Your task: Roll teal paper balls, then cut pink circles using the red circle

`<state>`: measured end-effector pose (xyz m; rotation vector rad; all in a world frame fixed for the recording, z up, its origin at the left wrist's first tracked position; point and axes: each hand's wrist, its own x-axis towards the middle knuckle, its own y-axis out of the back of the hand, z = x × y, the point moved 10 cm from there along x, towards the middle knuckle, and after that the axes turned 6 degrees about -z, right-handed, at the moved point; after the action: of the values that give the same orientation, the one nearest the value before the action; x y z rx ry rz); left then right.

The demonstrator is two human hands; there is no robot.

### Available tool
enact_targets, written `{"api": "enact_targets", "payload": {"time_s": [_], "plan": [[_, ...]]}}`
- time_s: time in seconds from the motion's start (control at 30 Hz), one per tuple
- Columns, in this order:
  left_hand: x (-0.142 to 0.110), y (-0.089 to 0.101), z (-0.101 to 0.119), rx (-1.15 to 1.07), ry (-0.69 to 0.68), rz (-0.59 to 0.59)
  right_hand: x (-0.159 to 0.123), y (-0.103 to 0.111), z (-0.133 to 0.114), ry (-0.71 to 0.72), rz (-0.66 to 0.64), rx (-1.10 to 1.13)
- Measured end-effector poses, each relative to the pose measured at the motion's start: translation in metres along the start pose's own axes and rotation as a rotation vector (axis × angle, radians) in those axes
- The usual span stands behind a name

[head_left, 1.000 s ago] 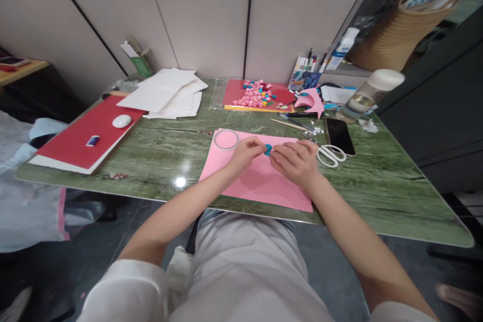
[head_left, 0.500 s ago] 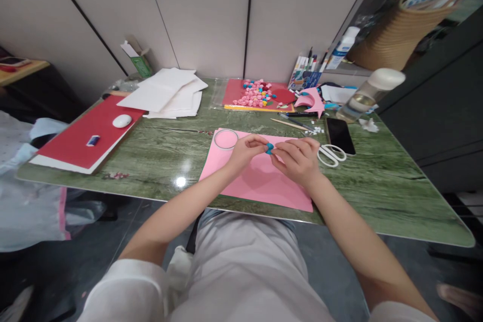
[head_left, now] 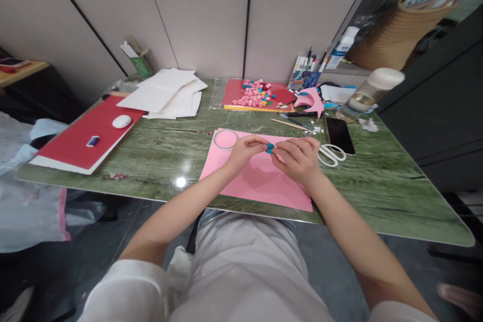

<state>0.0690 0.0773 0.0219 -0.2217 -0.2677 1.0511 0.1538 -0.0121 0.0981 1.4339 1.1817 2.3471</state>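
As the left hand [head_left: 244,151] pinches a blue piece [head_left: 270,148] between thumb and fingertips, the right hand [head_left: 301,161] grips its other side.

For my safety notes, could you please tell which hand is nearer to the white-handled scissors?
Right. The right hand is close beside the white-handled scissors, on their left; the left hand is farther away, beyond the small blue piece.

A small blue piece [head_left: 270,148], seemingly folded, is held above the pink sheet [head_left: 256,183].
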Motion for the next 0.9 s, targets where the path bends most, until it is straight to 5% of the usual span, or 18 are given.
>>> {"api": "enact_targets", "payload": {"time_s": [0.9], "plan": [[-0.007,0.005,0.007,0.151,-0.039,0.132,-0.002,0.001,-0.015,0.117,0.035,-0.112]]}}
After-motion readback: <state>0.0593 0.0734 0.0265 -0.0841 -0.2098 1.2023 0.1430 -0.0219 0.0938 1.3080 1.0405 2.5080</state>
